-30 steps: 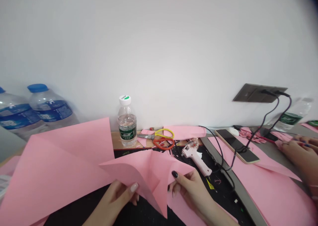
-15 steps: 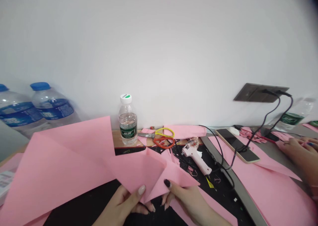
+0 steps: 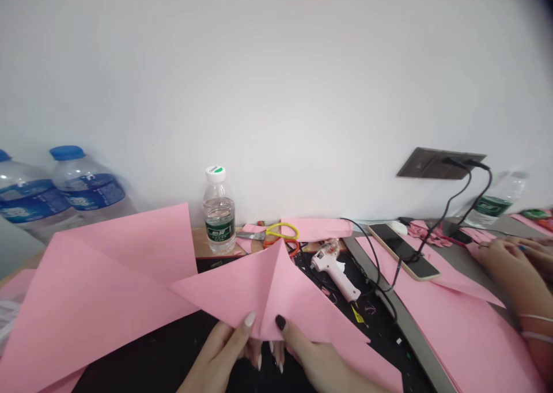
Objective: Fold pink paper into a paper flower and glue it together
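A folded sheet of pink paper [image 3: 233, 292] is held up between my two hands, its crease running down the middle to the lower edge. My left hand [image 3: 224, 347] pinches that edge just left of the crease, thumb in front and fingers behind. On the other side of the crease, my right hand [image 3: 309, 350] grips it the same way, its dark-nailed thumb on the front. Another pink strip [image 3: 375, 367] lies beneath my right forearm. Behind the folded paper are scissors [image 3: 280, 229] with yellow and orange handles, partly hidden, and a white hot glue gun [image 3: 337, 272].
Large pink sheets [image 3: 116, 283] lie at left, before blue-capped bottles [image 3: 93, 188]. A small water bottle [image 3: 219, 220] stands by the wall. At right are a phone [image 3: 404, 252], cables from a wall socket [image 3: 440, 163], more pink paper [image 3: 453, 324] and another person's hands [image 3: 505, 263].
My hands have spread the folded paper wider and flatter, its peak now nearer the middle and higher. Both hands have come closer together at the crease. The view has shifted slightly.
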Tool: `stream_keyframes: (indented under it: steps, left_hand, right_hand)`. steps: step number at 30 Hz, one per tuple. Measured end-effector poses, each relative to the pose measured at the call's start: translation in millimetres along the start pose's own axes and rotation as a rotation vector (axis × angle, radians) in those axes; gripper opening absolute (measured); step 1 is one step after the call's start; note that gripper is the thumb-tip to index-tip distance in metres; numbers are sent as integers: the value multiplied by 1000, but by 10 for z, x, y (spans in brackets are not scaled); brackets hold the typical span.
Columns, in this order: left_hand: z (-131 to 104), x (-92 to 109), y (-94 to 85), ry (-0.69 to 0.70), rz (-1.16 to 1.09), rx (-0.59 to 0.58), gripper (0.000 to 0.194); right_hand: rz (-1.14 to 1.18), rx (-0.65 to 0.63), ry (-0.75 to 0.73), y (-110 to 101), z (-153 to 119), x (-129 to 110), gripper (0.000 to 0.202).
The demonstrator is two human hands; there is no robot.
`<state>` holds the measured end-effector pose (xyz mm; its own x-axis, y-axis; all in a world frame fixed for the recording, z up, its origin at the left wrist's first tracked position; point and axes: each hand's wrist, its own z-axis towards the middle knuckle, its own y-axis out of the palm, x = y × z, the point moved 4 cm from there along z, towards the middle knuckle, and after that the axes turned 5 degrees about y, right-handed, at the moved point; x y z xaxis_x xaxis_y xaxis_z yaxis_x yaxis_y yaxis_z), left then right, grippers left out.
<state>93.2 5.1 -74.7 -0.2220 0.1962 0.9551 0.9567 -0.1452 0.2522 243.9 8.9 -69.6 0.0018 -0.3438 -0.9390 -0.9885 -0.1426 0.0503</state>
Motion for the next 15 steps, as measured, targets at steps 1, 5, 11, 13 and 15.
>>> stream_keyframes:
  steps: [1, 5, 11, 13, 15]
  left_hand:
    - [3, 44, 21, 11, 18, 12, 41]
    - [28, 258, 133, 74, 112, 28, 44]
    - [153, 377, 209, 132, 223, 89, 50]
    - [193, 336, 212, 137, 218, 104, 49]
    - [214, 287, 205, 134, 219, 130, 50]
  right_hand:
    - [26, -30, -6, 47, 21, -14, 37]
    - [241, -67, -113, 201, 151, -122, 40]
    - [521, 52, -175, 270, 349, -167, 28]
    - [509, 49, -199, 278, 380, -147, 27]
    - [399, 60, -227, 268, 388, -126, 28]
